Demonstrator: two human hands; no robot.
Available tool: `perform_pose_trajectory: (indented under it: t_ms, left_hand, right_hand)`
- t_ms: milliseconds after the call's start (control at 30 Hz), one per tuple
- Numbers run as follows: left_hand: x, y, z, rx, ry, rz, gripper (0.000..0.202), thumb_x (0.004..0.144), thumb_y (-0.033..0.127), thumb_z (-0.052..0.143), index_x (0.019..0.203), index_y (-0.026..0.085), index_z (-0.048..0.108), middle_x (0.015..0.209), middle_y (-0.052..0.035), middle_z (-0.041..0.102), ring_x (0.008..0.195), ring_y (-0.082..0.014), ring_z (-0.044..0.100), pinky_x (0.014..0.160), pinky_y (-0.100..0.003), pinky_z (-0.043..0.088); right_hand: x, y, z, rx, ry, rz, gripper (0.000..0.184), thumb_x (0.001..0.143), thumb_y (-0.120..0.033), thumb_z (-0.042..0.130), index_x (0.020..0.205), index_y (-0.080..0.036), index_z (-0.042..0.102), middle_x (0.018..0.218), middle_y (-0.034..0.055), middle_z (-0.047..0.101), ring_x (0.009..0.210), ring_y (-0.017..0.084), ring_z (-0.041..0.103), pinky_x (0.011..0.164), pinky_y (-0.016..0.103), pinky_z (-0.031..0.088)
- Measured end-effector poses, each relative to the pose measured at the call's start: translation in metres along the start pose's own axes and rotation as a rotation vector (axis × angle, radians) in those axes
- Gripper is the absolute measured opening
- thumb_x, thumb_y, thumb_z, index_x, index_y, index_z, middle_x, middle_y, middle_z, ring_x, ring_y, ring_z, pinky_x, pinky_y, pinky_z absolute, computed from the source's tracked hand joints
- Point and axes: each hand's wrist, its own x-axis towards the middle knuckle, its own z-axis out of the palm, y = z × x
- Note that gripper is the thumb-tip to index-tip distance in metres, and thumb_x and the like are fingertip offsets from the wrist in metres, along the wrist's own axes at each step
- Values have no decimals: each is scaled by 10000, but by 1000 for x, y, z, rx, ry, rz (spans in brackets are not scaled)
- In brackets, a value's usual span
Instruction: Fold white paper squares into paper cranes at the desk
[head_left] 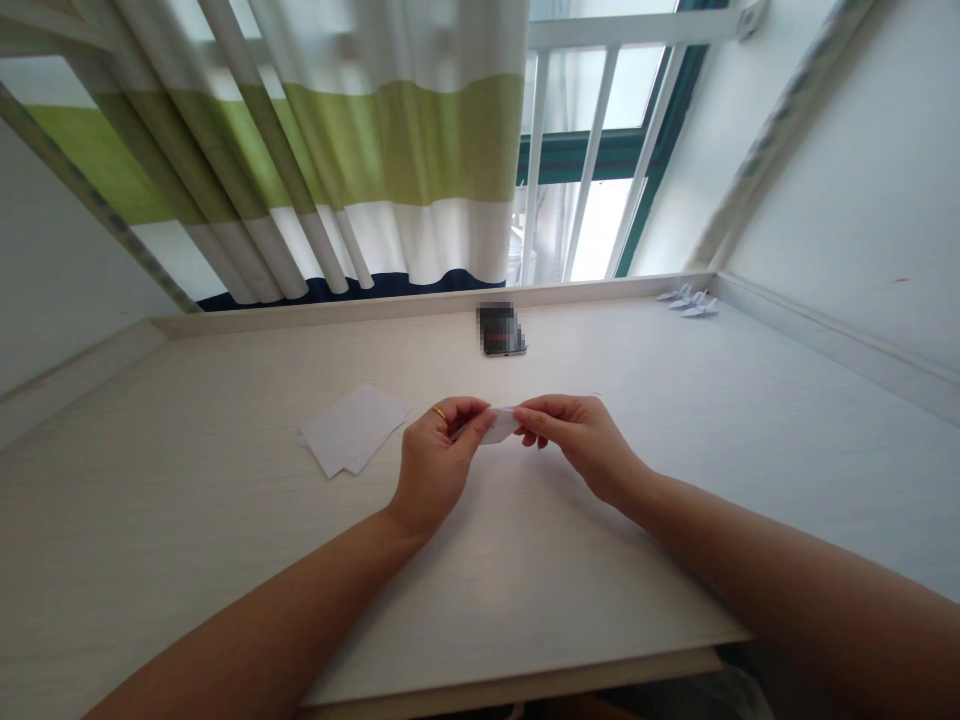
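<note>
A small folded piece of white paper (pixel 499 425) is held just above the pale table (pixel 225 560) near its middle. My left hand (pixel 435 462), with a gold ring on one finger, pinches the paper's left end. My right hand (pixel 577 435) pinches the right end with thumb and fingers pressed together. Both forearms reach in from the near edge. The paper's folds are mostly hidden between my fingers.
A small stack of white paper sheets (pixel 354 428) lies left of my hands. A dark phone (pixel 501 330) rests farther back by the window ledge. Several small folded paper figures (pixel 688 302) sit in the far right corner. A striped curtain (pixel 337 160) hangs behind.
</note>
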Motion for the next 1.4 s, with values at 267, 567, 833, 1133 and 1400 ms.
perform_pose_trajectory:
  t_ms: [267,567,833,1133,1400]
  left_hand:
    - [0,3,2,-156,-161,-154,232,627,278,659,729,155,491,760,-19,646,719,-135,603,669,-249,453]
    - [4,-6,2,-197,-186,-362,321,591,262,682,827,166,487,586,19,638,539,-120,585,548,-227,424]
    - [5,-6,1,-181,-117,-318,301,574,249,692,811,160,529,597,16,649,549,-108,582,562,-217,431]
    - [6,0,-2,-149,-76,-315,303,574,255,684,809,152,523,626,-4,664,558,-122,597,562,-234,453]
    - [6,0,0,-105,-78,-305,285,565,256,684,781,146,536,588,11,634,557,-114,578,559,-229,450]
  right_hand:
    - [-2,-2,0,-184,35,-64,185,694,-308,554,692,-150,650,579,0,558,559,104,457,545,241,362]
    - [5,9,1,-313,66,19,157,660,-296,577,631,-148,619,615,17,592,599,127,497,578,255,370]
    - [10,12,-5,101,-1,204,142,604,-270,624,670,-145,619,666,8,599,616,114,503,612,254,373]
    - [11,6,-10,59,53,129,183,625,-308,605,653,-130,634,662,20,590,672,125,498,673,269,364]
    - [10,6,-10,-44,18,186,188,619,-315,619,662,-133,639,601,-2,569,558,93,444,552,235,324]
